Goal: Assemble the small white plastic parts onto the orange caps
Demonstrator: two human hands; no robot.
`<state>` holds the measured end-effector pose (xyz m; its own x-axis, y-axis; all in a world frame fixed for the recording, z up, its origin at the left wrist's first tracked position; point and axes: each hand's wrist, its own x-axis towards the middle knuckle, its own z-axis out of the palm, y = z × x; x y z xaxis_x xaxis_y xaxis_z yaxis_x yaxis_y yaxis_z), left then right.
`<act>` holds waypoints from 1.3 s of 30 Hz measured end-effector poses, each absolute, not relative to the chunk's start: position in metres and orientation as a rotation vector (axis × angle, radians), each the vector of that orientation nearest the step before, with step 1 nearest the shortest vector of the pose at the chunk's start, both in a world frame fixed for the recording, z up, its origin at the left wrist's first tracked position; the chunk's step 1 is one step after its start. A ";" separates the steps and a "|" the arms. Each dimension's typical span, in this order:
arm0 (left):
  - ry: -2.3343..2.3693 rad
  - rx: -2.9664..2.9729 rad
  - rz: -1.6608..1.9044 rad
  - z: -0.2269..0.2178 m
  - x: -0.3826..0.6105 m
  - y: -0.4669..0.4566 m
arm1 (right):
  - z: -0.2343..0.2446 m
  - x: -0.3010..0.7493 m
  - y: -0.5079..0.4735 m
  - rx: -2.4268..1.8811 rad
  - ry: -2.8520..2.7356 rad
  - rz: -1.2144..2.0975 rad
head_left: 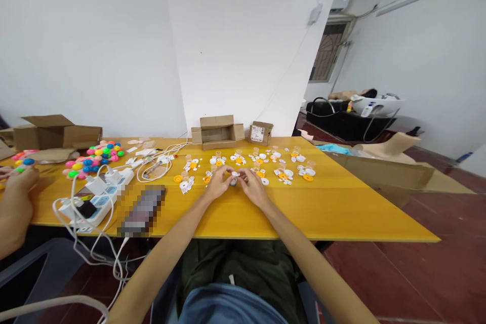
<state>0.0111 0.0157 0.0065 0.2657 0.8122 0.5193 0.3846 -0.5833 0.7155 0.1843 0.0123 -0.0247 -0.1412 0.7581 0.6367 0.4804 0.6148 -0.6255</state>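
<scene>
Over the middle of the yellow table [243,217], my left hand [219,182] and my right hand [251,185] meet, fingers bent inward. Between their fingertips is a small white plastic part [235,174], gripped from both sides; its exact kind is too small to make out. Just below it shows a bit of something bluish-grey, partly hidden by the fingers. Around and beyond my hands lie several little groups of parts: white gear-like pieces [186,186], orange-yellow rings [308,177] and clear cups [297,150].
At the back stand an open cardboard box [218,134] and a smaller box [261,133]. Leftward are a power strip [110,197] with white cables, a phone [142,211] and colourful balls [91,162]. Another person's hand [21,182] works at the far left.
</scene>
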 end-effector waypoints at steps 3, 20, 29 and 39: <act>1.076 2.091 1.278 0.007 0.011 0.016 | -0.026 0.184 0.014 -0.994 -1.765 0.363; 1.027 2.064 1.281 0.006 0.013 0.015 | -0.017 0.187 0.012 -0.959 -1.749 0.464; 0.990 2.018 1.266 0.006 0.012 0.016 | -0.015 0.187 0.009 -0.994 -1.763 0.434; 0.936 1.934 1.290 0.004 0.016 0.017 | -0.015 0.190 0.006 -1.123 -1.839 0.339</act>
